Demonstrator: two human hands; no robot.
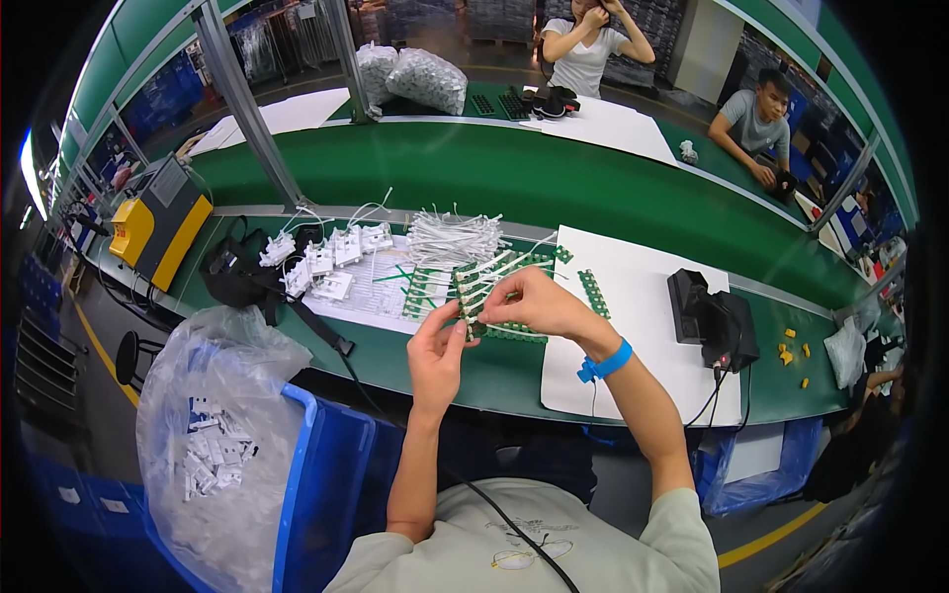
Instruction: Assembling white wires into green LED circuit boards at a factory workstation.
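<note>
My left hand is closed on the lower end of a narrow green circuit board strip, which carries a row of white cables. My right hand, with a blue wrist strap behind it, pinches at the strip's lower part. The fingertips seem to be on a white cable end there, but they partly hide it. Under and beside the strip lie more green boards with white cables attached. Just beyond them is a heap of white cables.
White plastic housings with cables lie left. A black device stands on a white sheet at right, near green board strips. A blue bin lined with plastic stands lower left. Two people sit beyond the green conveyor.
</note>
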